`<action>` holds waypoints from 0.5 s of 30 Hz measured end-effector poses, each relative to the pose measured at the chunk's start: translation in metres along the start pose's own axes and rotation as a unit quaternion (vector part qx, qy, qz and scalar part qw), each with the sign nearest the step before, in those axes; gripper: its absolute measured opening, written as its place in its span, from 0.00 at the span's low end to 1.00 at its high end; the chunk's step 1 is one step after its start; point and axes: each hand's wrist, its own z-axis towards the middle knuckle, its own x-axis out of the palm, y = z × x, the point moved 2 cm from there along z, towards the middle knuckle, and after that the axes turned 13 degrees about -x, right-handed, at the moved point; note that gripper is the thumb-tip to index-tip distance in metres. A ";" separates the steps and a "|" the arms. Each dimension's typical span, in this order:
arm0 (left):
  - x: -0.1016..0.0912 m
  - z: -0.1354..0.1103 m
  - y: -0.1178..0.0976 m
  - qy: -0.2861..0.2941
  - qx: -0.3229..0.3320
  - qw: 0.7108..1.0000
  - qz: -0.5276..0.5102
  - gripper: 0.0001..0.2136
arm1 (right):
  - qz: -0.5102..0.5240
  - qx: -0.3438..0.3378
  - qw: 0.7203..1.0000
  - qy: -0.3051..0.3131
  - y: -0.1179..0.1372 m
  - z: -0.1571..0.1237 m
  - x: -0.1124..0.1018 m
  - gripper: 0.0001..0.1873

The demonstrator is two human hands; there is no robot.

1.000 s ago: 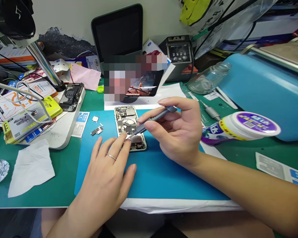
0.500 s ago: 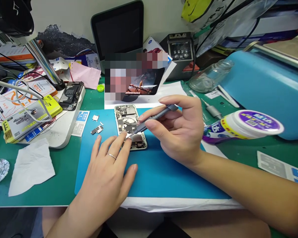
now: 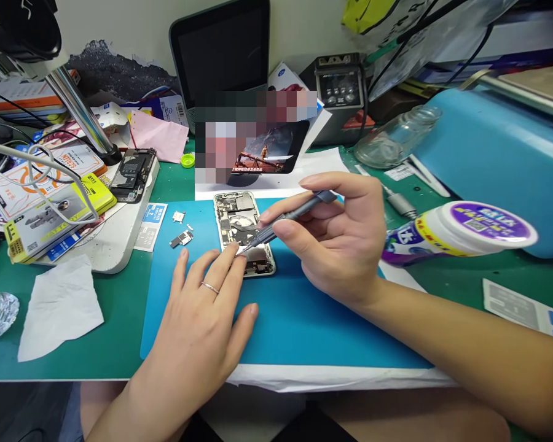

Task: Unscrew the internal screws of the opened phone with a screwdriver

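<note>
An opened phone (image 3: 239,205) lies on the blue mat (image 3: 295,331) with its inner parts exposed. My left hand (image 3: 207,307) rests with fingers stretched out, its fingertips on the phone's lower left edge and hiding that part. In my right hand (image 3: 345,245) is a slim dark grey screwdriver (image 3: 288,218), gripped between thumb and fingers. It slants down to the left, its tip at the phone's interior beside my left fingertips. Left of the phone lie a small silvery part (image 3: 179,217) and a dark metal part (image 3: 182,239) with tiny bits near it.
A propped phone (image 3: 281,147) playing video stands behind the mat. To the right lie a white and purple tub (image 3: 461,230) and a glass jar (image 3: 396,138). At left are boxes (image 3: 59,215), another opened phone (image 3: 133,175), a lamp pole (image 3: 80,110) and a paper tissue (image 3: 59,307).
The whole view has shifted slightly. Both hands, the screwdriver and the opened phone keep nearly the same places relative to each other.
</note>
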 end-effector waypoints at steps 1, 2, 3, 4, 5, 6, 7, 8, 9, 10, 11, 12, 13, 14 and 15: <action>0.000 0.000 0.000 0.000 0.000 1.000 -0.001 0.23 | -0.001 0.001 1.000 -0.004 0.000 0.000 0.000 0.18; 0.000 0.001 0.000 0.001 0.000 1.000 -0.001 0.23 | 0.000 0.002 1.000 -0.007 0.000 0.000 0.000 0.18; 0.000 0.001 0.000 0.000 0.000 1.000 -0.002 0.22 | 0.002 0.002 1.000 -0.007 0.000 0.000 0.000 0.19; 0.000 0.001 0.000 0.001 0.000 1.000 -0.003 0.22 | 0.004 0.001 1.000 -0.007 0.000 0.000 0.000 0.19; 0.000 0.001 0.000 0.002 -0.002 1.000 -0.003 0.22 | 0.006 0.000 1.000 -0.005 0.000 0.000 0.000 0.20; 0.000 0.001 0.000 0.002 -0.003 1.000 -0.004 0.22 | 0.008 0.001 1.000 -0.004 0.000 0.000 0.000 0.20; 0.000 0.001 0.000 0.003 -0.004 1.000 -0.005 0.22 | 0.010 0.001 1.000 -0.004 0.000 0.000 0.000 0.20; 0.001 0.000 0.000 0.005 -0.006 1.000 -0.008 0.22 | 0.013 0.001 1.000 -0.004 -0.001 0.000 0.000 0.20; 0.001 0.000 0.000 0.006 -0.007 1.000 -0.010 0.21 | 0.014 0.002 1.000 -0.005 -0.001 -0.001 0.000 0.20; 0.001 -0.001 0.000 0.007 -0.009 1.000 -0.013 0.20 | 0.013 0.001 1.000 -0.007 -0.001 -0.001 0.000 0.20; 0.001 -0.001 0.000 0.008 -0.010 1.000 -0.017 0.19 | 0.010 -0.001 1.000 -0.009 -0.001 -0.001 0.000 0.19; 0.001 0.000 -0.001 0.008 -0.012 1.000 -0.021 0.18 | 0.006 -0.003 1.000 -0.012 -0.001 -0.001 0.000 0.19; 0.000 0.000 -0.001 0.006 -0.015 1.000 -0.027 0.17 | 0.003 -0.005 1.000 -0.016 -0.002 -0.001 0.000 0.19; -0.002 0.001 -0.001 0.002 -0.017 0.999 -0.037 0.15 | 0.001 -0.007 1.000 -0.019 -0.002 0.000 0.000 0.19; -0.004 0.001 -0.002 -0.007 -0.019 0.998 -0.051 0.14 | 0.001 -0.008 1.000 -0.021 -0.002 0.000 0.000 0.19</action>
